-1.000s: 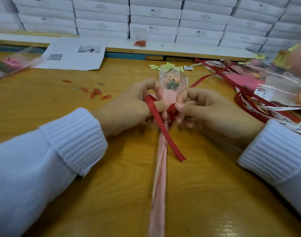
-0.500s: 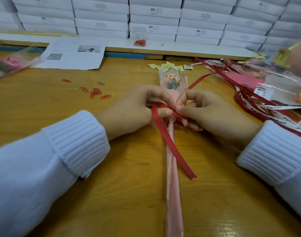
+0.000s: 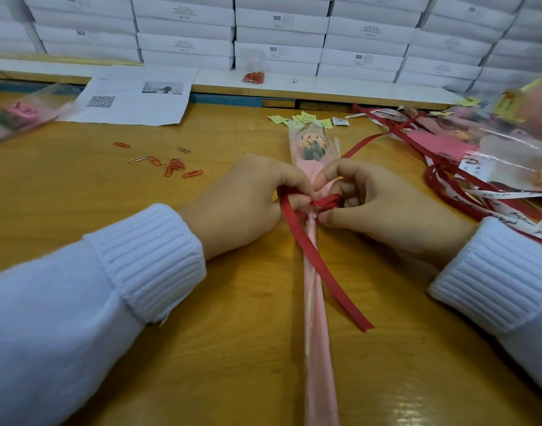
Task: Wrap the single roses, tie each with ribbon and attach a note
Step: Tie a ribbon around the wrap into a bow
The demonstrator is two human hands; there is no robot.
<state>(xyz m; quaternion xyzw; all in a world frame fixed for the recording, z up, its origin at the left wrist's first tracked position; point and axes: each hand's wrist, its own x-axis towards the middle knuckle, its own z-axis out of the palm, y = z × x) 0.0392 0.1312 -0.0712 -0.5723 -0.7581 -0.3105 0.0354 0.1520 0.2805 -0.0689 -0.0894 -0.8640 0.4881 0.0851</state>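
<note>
A single rose in a clear and pink sleeve (image 3: 316, 302) lies lengthwise on the wooden table (image 3: 202, 348), its head pointing away from me. A red ribbon (image 3: 322, 265) is looped round the sleeve below the flower head, and one tail trails toward me on the right. My left hand (image 3: 248, 207) pinches the ribbon at the left of the sleeve. My right hand (image 3: 380, 210) pinches a ribbon loop at the right. Small yellow-green notes (image 3: 306, 118) lie just beyond the rose's head.
Loose paper clips (image 3: 171, 167) lie at the left middle. A printed sheet (image 3: 134, 96) and another wrapped rose (image 3: 14, 115) are at the far left. Ribbons and wrapped roses (image 3: 494, 167) pile up at the right. Stacked white boxes (image 3: 279, 35) line the back.
Both hands have drawn closer together over the sleeve and the ribbon now forms a loop at the knot. The rose has straightened, and the loose tail has swung further right.
</note>
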